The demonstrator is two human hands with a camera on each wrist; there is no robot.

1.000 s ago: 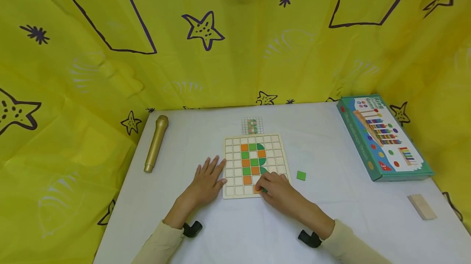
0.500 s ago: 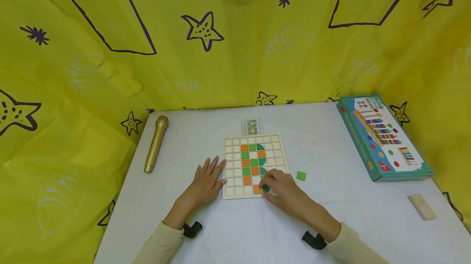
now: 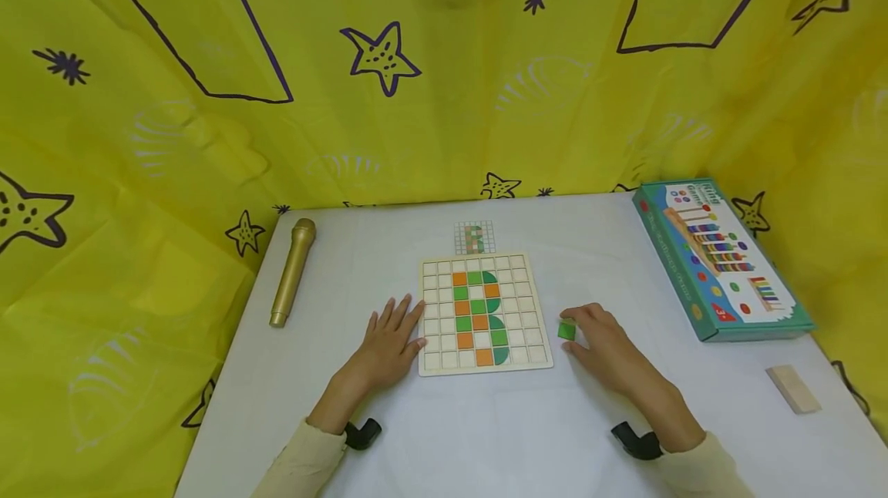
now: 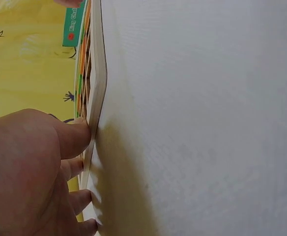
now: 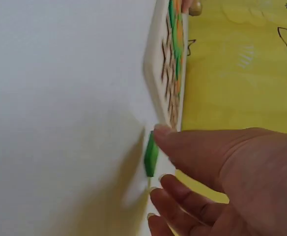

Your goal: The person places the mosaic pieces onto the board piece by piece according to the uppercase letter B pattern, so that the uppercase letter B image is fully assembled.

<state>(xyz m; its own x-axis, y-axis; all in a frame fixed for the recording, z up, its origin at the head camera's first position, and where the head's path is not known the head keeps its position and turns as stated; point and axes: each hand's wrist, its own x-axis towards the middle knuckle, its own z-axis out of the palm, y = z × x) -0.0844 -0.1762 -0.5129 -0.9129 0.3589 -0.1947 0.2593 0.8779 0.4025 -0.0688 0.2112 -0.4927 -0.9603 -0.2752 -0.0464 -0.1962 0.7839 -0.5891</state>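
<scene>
My right hand [image 3: 610, 348] has thumb and forefinger at opposite sides of a green square tile [image 3: 566, 330], pinching it just right of the wooden grid board [image 3: 530, 351]. In the right wrist view the thumb tip meets the edge of the tile [image 5: 151, 155], and the other fingers are loosely bent. My left hand [image 3: 386, 344] lies with fingers spread at the board's left edge; its thumb [image 4: 74, 140] touches the side of the board in the left wrist view. Orange, light green and dark green rounded pieces form a letter-like pattern in the grid.
A small printed pattern card [image 3: 475, 237] lies behind the board. To the left is a gold microphone [image 3: 293, 273]. A boxed ring game [image 3: 724, 263] and a plain wooden block [image 3: 794, 388] lie at the right. Yellow patterned cloth [image 3: 444, 120] rises behind the table.
My right hand has let go of a dark green rounded piece in the board's bottom row, then moved right to the green square tile. The left hand has stayed in place.
</scene>
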